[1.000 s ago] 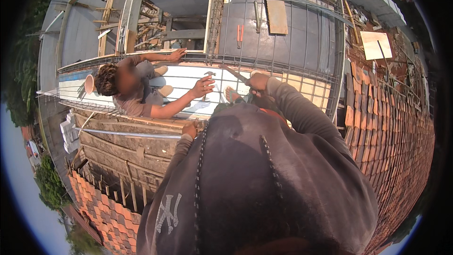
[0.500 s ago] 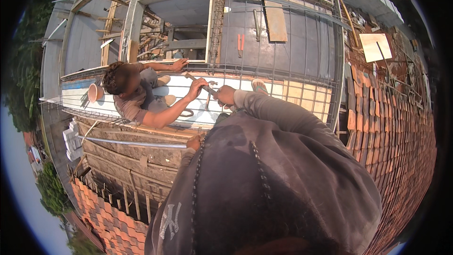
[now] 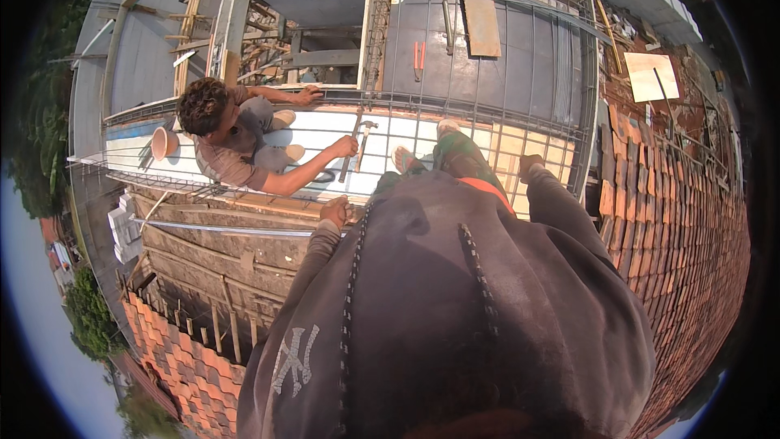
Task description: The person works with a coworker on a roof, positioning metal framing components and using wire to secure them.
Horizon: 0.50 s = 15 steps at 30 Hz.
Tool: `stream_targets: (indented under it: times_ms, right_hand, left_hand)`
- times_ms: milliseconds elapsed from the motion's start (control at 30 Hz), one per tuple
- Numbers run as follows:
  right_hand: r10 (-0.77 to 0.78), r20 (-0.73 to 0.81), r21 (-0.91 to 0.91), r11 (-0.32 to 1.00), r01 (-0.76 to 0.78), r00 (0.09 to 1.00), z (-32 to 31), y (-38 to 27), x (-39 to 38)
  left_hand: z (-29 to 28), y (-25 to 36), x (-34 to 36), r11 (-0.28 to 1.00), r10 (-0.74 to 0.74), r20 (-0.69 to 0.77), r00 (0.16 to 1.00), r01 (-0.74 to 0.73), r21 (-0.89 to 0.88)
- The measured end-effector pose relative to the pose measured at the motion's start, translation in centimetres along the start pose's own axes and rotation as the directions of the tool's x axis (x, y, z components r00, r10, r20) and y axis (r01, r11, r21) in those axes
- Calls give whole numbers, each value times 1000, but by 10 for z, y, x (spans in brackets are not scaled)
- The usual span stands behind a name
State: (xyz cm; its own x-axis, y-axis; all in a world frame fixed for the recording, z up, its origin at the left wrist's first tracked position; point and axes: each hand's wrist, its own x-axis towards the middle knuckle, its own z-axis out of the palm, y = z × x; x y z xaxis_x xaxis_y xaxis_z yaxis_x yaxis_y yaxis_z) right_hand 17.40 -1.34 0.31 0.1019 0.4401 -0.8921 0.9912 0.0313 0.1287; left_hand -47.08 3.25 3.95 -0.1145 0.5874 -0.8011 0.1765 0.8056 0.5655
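Note:
My left hand (image 3: 335,210) is closed at the near edge of the steel bar mesh, beside the timber edge board. What lies inside its fingers is hidden. Over the yellowish plywood on the right, my right hand (image 3: 531,167) hangs by the mesh, its fingers too small to make out. A co-worker crouches on the left. That person's hand (image 3: 345,146) grips a long, dark, flat bar tool (image 3: 352,164). Right beside it a claw hammer (image 3: 364,140) lies on the mesh. Neither of my hands touches these tools.
Steel bars (image 3: 479,106) run across the pale formwork under my feet. Red-handled pliers (image 3: 418,60) and a plank (image 3: 479,16) lie farther off. An orange bucket (image 3: 164,143) stands behind the co-worker. Roof tiles (image 3: 674,252) slope away at right; an open framed gap (image 3: 313,32) lies ahead.
My right hand has let go of the flat bar tool and swung right. The co-worker now holds it alone, lower down. My left hand has shifted slightly forward.

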Motion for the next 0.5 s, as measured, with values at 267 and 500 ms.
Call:
stream_targets:
  times_ms: [267,500]
  right_hand:
    - [-107,26,268,959,96,994,119,28,-28]
    - [-265,-133,66,959,275,955,47,40,8]
  left_hand:
    - [49,45,-28,948,-75,4,997,72,-309]
    - [88,4,-38,920,-250,-37,967,226,-321]
